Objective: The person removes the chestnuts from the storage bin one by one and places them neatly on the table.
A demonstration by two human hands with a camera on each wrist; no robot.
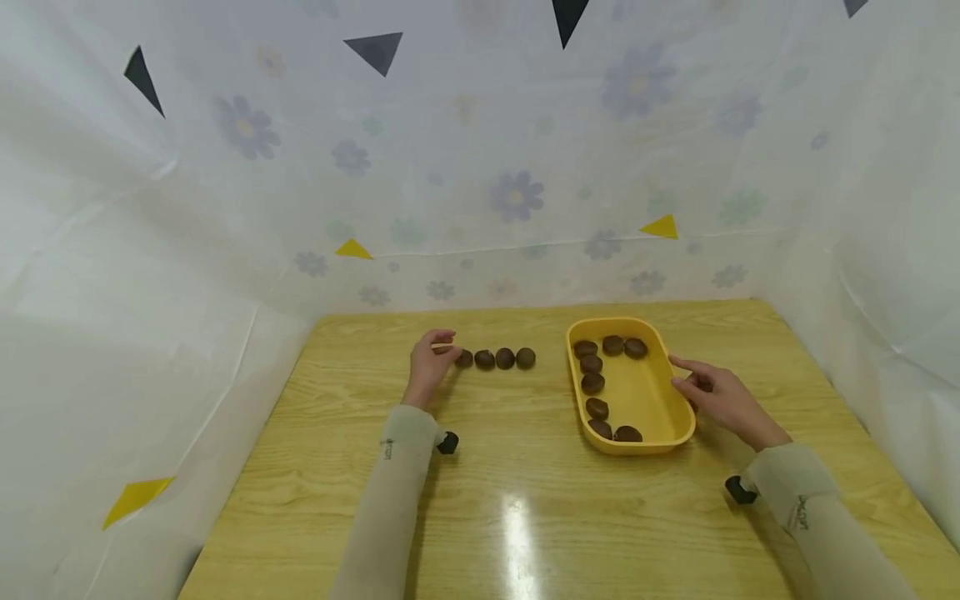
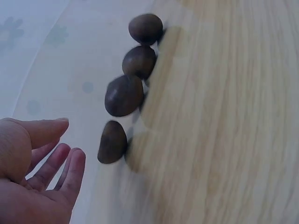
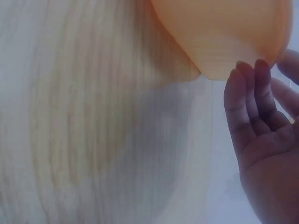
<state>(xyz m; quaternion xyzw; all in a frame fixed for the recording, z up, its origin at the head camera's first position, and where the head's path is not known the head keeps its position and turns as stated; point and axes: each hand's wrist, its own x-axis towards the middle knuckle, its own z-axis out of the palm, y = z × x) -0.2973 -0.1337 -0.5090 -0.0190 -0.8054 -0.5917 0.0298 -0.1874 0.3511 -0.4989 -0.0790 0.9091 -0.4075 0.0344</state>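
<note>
Several brown chestnuts (image 1: 506, 358) form a short row on the table. My left hand (image 1: 428, 367) is at the row's left end, its fingertips close beside the end chestnut (image 2: 112, 142). In the left wrist view a gap shows between that chestnut and the parted, loosely bent fingers, which hold nothing. To the right of the row stands a yellow tray (image 1: 637, 392) with several more chestnuts (image 1: 592, 383) along its left side and both ends. My right hand (image 1: 723, 400) is at the tray's right side, its nearly straight fingers (image 3: 236, 93) against the outer wall.
The wood-grain table (image 1: 360, 517) reaches back to a white flowered curtain (image 1: 450, 183), which also hangs at both sides. Yellow and dark triangles dot the curtain. A small black device (image 1: 447, 442) is strapped at the left wrist, another (image 1: 741, 490) at the right.
</note>
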